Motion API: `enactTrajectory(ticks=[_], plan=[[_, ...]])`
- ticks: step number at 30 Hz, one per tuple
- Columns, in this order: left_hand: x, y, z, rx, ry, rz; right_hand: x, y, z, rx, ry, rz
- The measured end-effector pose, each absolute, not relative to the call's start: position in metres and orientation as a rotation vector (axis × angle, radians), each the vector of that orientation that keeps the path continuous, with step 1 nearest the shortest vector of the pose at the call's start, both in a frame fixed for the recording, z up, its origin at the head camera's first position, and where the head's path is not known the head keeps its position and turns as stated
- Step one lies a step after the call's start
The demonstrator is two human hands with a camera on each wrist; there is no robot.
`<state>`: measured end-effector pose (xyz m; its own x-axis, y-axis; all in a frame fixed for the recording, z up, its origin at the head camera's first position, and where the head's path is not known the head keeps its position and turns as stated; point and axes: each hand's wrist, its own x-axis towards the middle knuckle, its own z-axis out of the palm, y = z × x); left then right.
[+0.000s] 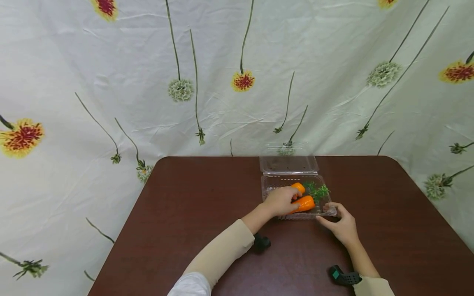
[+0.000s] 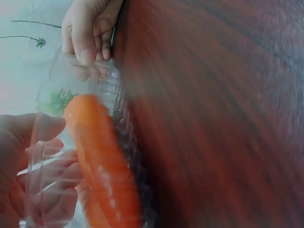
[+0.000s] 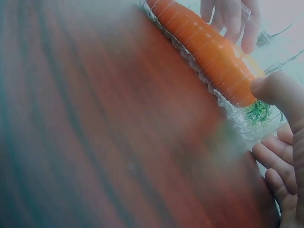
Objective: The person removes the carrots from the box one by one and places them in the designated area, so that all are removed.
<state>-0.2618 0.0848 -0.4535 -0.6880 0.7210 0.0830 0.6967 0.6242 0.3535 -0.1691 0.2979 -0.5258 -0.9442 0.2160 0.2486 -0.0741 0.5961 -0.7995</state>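
A clear plastic clamshell container (image 1: 274, 181) lies on the table with its lid tipped back. Two glossy orange carrots rest inside, a near carrot (image 1: 305, 203) and a far carrot (image 1: 298, 188), with green leafy tops (image 1: 317, 191) toward the right end. My left hand (image 1: 282, 201) reaches in over the left part of the container, its fingers loosely bent beside the near carrot and partly covering the far one. In the left wrist view, the thumb and fingers of the left hand (image 2: 42, 166) stand apart. My right hand (image 1: 344, 226) holds the container's near right corner between thumb and fingers.
The brown wooden table (image 1: 207, 193) has rounded far corners. Behind it hangs a pale cloth (image 1: 140, 61) printed with flowers. Dark devices are strapped at both wrists, including a wrist device (image 1: 344, 276) on the right.
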Motion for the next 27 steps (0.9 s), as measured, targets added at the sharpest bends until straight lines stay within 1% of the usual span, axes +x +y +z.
enactTrajectory(ticks=[7, 23, 27], plan=[[-0.258, 0.094, -0.460, 1.150, 2.810, 0.504, -0.169, 0.296, -0.526, -0.114, -2.505, 1.270], [-0.260, 0.105, -0.459, 0.953, 2.737, 0.404, -0.168, 0.297, -0.527, -0.100, -2.498, 1.240], [-0.261, 0.105, -0.461, 0.942, 2.723, 0.387, -0.169, 0.297, -0.526, -0.093, -2.494, 1.246]])
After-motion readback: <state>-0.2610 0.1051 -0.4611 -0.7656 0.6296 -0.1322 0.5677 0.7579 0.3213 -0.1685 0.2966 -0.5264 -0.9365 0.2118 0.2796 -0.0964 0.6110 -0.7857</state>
